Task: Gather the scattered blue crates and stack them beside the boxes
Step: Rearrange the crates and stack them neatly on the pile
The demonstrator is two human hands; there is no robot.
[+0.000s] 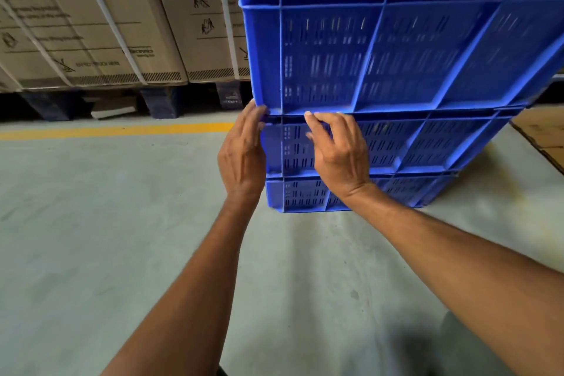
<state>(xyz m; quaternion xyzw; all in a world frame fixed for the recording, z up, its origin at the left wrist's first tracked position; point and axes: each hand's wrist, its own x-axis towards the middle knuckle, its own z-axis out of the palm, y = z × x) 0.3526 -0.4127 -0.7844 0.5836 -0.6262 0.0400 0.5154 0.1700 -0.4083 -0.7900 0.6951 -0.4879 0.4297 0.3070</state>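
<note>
A pale grey-green concrete floor [122, 223] fills most of the view, smooth and faintly mottled, with a small dark spot [354, 294] on it towards the lower right. A yellow line [116, 131] is painted across it, running in from the left edge. Beyond the line, dark pallet blocks [158, 104] stand on the floor in shadow, spaced apart. A pale flat sheet [113, 110] lies on the floor between two of them. At the right edge, flattened brown cardboard [543, 137] lies on the floor, its near edge ragged
</note>
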